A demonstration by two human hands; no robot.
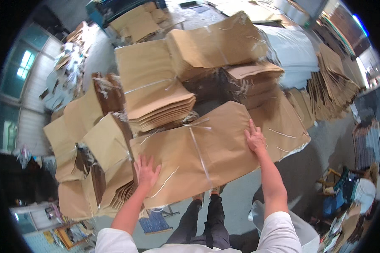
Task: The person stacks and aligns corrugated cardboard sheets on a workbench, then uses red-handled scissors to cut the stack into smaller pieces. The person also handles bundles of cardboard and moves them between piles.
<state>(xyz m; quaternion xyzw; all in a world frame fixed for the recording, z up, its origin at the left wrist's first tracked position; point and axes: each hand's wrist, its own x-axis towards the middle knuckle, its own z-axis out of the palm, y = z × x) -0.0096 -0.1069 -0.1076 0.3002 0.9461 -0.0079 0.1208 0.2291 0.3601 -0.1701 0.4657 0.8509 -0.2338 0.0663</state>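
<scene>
Directly before me lies a bundle of brown paper sacks (221, 147), bound across its middle by a pale plastic strap (199, 154). My left hand (147, 170) rests on its left part, fingers spread and nothing in them. Near the right end, my right hand (255, 137) lies with its fingers stretched along the paper. A loose white string (164, 182) trails on the sack by my left hand. Behind the bundle rises a strapped stack of brown sacks (150, 84), its folded edges showing in layers.
More sacks (219, 42) are piled at the back, beside a pale blue-white wrapped bale (289, 55). Leaning sacks (103, 143) crowd the left. At the right are fanned sacks (331, 82) and a wooden chair (330, 179). Scrap paper (69, 63) lies along the left wall.
</scene>
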